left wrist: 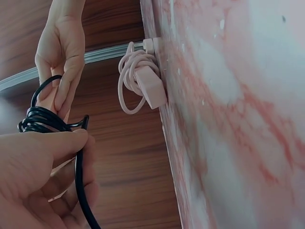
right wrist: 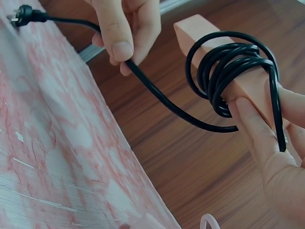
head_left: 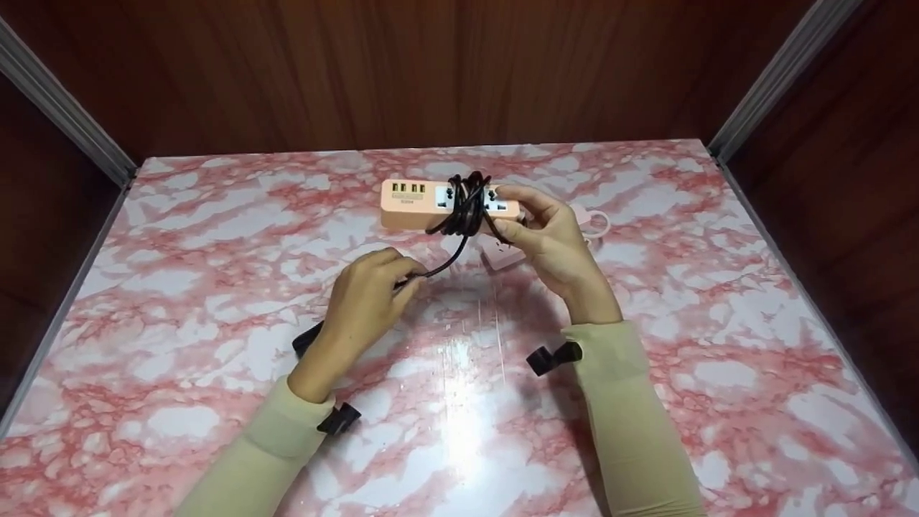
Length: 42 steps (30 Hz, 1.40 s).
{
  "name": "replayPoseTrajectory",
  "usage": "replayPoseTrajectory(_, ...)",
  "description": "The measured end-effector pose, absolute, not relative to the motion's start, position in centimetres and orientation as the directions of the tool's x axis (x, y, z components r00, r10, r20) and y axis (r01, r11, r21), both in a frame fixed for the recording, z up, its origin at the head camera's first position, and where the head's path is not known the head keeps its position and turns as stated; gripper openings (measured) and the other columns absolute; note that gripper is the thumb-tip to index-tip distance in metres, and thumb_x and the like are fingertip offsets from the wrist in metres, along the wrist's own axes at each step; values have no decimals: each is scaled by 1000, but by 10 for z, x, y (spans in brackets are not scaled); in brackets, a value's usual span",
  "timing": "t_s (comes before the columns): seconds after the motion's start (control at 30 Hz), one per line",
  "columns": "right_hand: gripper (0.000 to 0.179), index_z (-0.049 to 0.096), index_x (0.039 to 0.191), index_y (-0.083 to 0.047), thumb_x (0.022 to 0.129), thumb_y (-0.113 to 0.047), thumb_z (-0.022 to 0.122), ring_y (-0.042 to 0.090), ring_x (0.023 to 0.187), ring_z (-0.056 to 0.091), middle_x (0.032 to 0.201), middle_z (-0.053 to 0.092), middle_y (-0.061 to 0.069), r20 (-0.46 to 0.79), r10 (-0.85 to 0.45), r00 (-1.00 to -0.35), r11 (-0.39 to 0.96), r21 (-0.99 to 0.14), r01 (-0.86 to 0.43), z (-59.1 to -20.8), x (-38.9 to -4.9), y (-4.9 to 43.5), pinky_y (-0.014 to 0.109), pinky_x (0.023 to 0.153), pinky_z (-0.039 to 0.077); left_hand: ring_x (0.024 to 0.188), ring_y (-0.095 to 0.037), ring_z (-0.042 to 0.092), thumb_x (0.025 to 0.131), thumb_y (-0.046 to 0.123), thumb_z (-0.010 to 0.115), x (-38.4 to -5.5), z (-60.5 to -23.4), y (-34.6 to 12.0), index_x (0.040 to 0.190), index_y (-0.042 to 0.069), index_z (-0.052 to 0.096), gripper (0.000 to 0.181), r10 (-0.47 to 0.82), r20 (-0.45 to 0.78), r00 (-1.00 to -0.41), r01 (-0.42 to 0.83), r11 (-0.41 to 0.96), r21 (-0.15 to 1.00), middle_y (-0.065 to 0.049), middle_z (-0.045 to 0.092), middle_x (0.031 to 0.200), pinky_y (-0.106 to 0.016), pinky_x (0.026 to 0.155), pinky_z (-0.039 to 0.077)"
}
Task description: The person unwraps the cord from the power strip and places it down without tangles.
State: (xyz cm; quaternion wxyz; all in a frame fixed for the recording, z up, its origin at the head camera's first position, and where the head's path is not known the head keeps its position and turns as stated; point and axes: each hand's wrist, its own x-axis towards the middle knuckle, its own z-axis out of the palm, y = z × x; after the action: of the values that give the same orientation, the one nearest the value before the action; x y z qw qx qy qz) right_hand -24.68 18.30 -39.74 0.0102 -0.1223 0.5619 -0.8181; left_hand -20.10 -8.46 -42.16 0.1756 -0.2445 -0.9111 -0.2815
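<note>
My right hand point(head_left: 556, 240) grips one end of an orange power strip point(head_left: 413, 205), holding it above the table. Several turns of black cord point(head_left: 470, 205) are wound around the strip's middle, partly covering its white sockets. USB ports show on the strip's far left end. Lower and to the left, my left hand point(head_left: 373, 291) pinches the loose stretch of cord between thumb and fingers. In the right wrist view the cord runs past that hand to a black plug point(right wrist: 24, 16) at its free end.
Behind my right hand, a pink power strip point(left wrist: 151, 88) with its own coiled pink cord point(left wrist: 131, 71) lies on the table. The red and white marbled tabletop point(head_left: 215, 287) ends at dark wooden panels point(head_left: 359, 79) at the back and sides.
</note>
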Motion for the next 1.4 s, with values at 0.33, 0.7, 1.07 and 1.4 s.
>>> replayPoseTrajectory(0.33, 42, 77, 119, -9, 91, 21, 66, 17, 93, 66, 126, 62, 14, 160, -146, -976, -398, -913, -90, -395, -245, 186, 24, 85, 60, 79, -22, 72, 96, 17, 81, -208, -422, -92, 94, 12, 84, 6, 335, 469, -817, 553, 688, 471, -4, 76, 88, -40, 71, 58)
replayPoseTrajectory(0.7, 41, 77, 118, -10, 91, 20, 66, 17, 89, 66, 128, 61, 13, 173, -148, -974, -408, -908, -99, -394, -245, 186, 25, 83, 60, 68, -15, 62, 96, 13, 80, -216, -424, -101, 91, 10, 85, 8, 300, 483, -823, 548, 645, 533, -4, 76, 81, -32, 65, 50)
replayPoseTrajectory(1.07, 43, 77, 117, -9, 91, 22, 64, 16, 89, 66, 126, 60, 13, 177, -171, -969, -411, -907, -93, -394, -245, 184, 23, 83, 60, 63, -17, 58, 96, 13, 80, -225, -423, -114, 93, 8, 86, 9, 165, 525, -835, 488, 661, 570, -5, 74, 76, -32, 64, 45)
replayPoseTrajectory(1.4, 44, 77, 116, -9, 91, 24, 63, 17, 91, 65, 123, 62, 12, 171, -183, -968, -412, -907, -83, -396, -246, 184, 23, 83, 60, 64, -14, 62, 96, 15, 81, -230, -417, -127, 95, 7, 86, 9, 96, 564, -820, 475, 663, 578, -6, 75, 78, -28, 62, 46)
